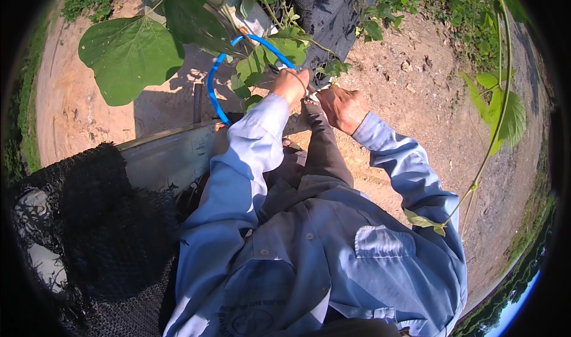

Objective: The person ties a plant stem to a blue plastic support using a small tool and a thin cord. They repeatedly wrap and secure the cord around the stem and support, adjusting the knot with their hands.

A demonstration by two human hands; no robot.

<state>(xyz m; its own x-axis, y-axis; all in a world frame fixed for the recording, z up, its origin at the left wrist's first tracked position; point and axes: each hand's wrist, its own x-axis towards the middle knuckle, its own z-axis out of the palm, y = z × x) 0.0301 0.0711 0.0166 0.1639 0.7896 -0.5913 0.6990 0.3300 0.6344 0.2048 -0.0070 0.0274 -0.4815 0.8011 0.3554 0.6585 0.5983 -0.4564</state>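
My left hand (289,86) is closed in front of me, its fingers curled. A blue hose (213,81) arcs up on the left and comes down to the back of that hand; whether the hand grips it I cannot tell. Close beside it on the right, my right hand (345,108) is also closed, fingers bent toward the left one. Between them shows something small and whitish, with a thin dark piece, too small to name. Green vine leaves (253,66) hang just beyond and left of my hands.
A large leaf (132,57) hangs at upper left. Dark netting (324,24) lies ahead, more black netting (119,218) at lower left beside a pale board (172,155). A climbing stem (498,129) rises at right. Bare soil (410,87) spreads around.
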